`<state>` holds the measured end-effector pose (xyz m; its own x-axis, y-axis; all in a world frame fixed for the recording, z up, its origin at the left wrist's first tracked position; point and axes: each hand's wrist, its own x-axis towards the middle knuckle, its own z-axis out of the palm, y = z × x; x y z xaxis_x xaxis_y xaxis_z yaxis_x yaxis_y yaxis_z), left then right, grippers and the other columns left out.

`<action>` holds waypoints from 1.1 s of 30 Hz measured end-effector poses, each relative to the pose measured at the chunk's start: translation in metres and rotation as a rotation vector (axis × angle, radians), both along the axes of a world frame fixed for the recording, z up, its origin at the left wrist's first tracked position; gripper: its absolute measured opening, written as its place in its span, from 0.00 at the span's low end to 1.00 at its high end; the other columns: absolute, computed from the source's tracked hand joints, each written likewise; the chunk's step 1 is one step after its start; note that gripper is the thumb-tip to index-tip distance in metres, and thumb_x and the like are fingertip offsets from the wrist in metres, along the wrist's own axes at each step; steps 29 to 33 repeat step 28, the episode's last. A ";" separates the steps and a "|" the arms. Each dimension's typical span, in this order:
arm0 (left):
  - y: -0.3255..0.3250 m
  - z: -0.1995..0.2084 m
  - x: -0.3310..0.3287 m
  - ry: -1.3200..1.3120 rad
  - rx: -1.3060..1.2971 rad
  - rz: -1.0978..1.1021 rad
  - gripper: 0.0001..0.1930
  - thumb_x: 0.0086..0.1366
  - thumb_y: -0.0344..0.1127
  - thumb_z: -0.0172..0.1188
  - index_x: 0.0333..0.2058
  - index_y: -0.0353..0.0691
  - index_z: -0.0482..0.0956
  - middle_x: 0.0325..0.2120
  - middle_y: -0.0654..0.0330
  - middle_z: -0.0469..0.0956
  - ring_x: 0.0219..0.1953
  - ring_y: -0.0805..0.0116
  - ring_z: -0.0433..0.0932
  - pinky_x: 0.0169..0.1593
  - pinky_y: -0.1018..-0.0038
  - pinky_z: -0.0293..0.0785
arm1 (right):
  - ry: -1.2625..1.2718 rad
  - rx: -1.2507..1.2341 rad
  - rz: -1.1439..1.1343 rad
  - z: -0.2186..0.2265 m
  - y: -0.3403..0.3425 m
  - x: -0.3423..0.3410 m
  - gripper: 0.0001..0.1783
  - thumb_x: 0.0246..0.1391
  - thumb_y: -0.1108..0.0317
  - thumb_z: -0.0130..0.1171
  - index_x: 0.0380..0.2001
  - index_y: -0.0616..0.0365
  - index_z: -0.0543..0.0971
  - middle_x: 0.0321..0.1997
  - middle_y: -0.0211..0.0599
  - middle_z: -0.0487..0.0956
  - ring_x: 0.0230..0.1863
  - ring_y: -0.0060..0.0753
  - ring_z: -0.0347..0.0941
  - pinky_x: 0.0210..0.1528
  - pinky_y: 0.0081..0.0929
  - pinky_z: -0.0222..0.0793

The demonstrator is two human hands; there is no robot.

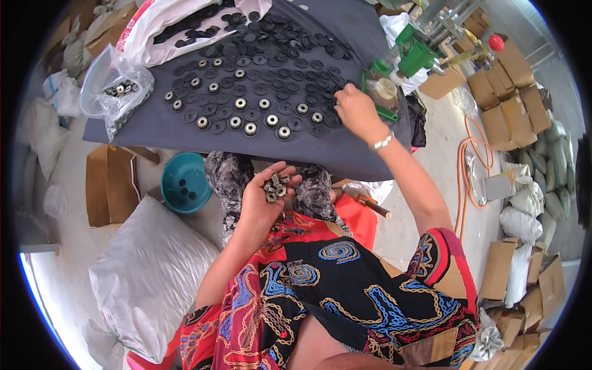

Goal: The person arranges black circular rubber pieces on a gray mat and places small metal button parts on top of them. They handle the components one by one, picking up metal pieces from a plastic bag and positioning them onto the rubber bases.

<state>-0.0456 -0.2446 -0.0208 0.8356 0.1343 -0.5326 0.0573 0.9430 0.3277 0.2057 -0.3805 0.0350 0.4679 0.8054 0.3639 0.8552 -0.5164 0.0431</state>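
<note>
In my left hand (pixel 256 206), palm up and cupped over my lap, lie several small metal bearings (pixel 276 187). My right hand (pixel 356 111) reaches to the table's right side, its fingers bent down among the black round plastic discs (pixel 283 95). The fingertips look closed, but what they hold, if anything, is hidden. Across the dark table cover (pixel 185 139), many discs are spread flat in loose rows. Silvery bearings (pixel 240 103) sit on several of them, mostly toward the near and left side. Farther back the discs lie heaped.
A green hand press (pixel 414 50) with a red knob stands right of my right hand. At the left are a clear bag (pixel 98 92) of bearings and a large white bag (pixel 139 46) of discs. Below sit a teal basin (pixel 165 185) and a stuffed white sack (pixel 145 265).
</note>
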 end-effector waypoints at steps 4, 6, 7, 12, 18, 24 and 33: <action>-0.001 -0.005 -0.002 0.020 0.004 0.048 0.18 0.67 0.39 0.43 0.50 0.36 0.73 0.42 0.55 0.79 0.42 0.57 0.78 0.37 0.71 0.73 | 0.098 0.064 0.406 0.017 0.019 -0.091 0.04 0.47 0.68 0.57 0.25 0.55 0.76 0.30 0.35 0.71 0.34 0.37 0.72 0.32 0.34 0.73; -0.002 -0.006 0.001 0.025 -0.008 0.035 0.18 0.67 0.39 0.44 0.50 0.36 0.74 0.40 0.57 0.79 0.39 0.61 0.78 0.36 0.71 0.72 | 0.387 0.000 0.524 -0.002 0.015 -0.117 0.11 0.47 0.65 0.62 0.33 0.56 0.75 0.32 0.37 0.70 0.35 0.41 0.71 0.33 0.36 0.70; -0.003 -0.005 0.002 0.016 -0.016 0.031 0.18 0.67 0.39 0.44 0.49 0.37 0.74 0.39 0.58 0.79 0.37 0.62 0.77 0.36 0.71 0.72 | 0.422 -0.028 0.551 -0.009 0.014 -0.125 0.11 0.46 0.65 0.63 0.33 0.57 0.76 0.31 0.37 0.69 0.35 0.41 0.71 0.34 0.36 0.69; -0.006 -0.011 0.002 -0.004 -0.053 0.008 0.18 0.67 0.39 0.44 0.48 0.37 0.75 0.36 0.61 0.80 0.35 0.65 0.77 0.33 0.71 0.72 | 0.368 -0.088 0.547 -0.013 0.012 -0.128 0.09 0.46 0.67 0.63 0.29 0.59 0.76 0.30 0.38 0.68 0.35 0.42 0.70 0.34 0.38 0.69; -0.007 -0.003 0.002 0.052 -0.030 0.036 0.13 0.66 0.38 0.48 0.42 0.38 0.76 0.33 0.59 0.79 0.31 0.63 0.78 0.31 0.71 0.70 | 0.538 -0.036 0.460 -0.007 0.018 -0.128 0.07 0.49 0.69 0.60 0.32 0.58 0.79 0.30 0.39 0.72 0.32 0.44 0.72 0.32 0.38 0.69; 0.000 -0.007 0.000 -0.056 0.037 0.001 0.10 0.65 0.39 0.51 0.38 0.40 0.75 0.31 0.60 0.79 0.33 0.61 0.80 0.29 0.71 0.68 | 0.624 0.056 0.340 -0.005 0.029 -0.127 0.10 0.52 0.70 0.57 0.38 0.58 0.79 0.31 0.44 0.76 0.31 0.48 0.75 0.33 0.40 0.70; 0.005 -0.018 -0.002 -0.100 0.121 0.020 0.10 0.64 0.42 0.55 0.39 0.44 0.75 0.30 0.63 0.79 0.36 0.60 0.80 0.29 0.70 0.68 | 0.522 0.060 0.320 -0.005 0.036 -0.136 0.12 0.50 0.69 0.60 0.39 0.57 0.79 0.35 0.43 0.76 0.31 0.49 0.75 0.33 0.41 0.70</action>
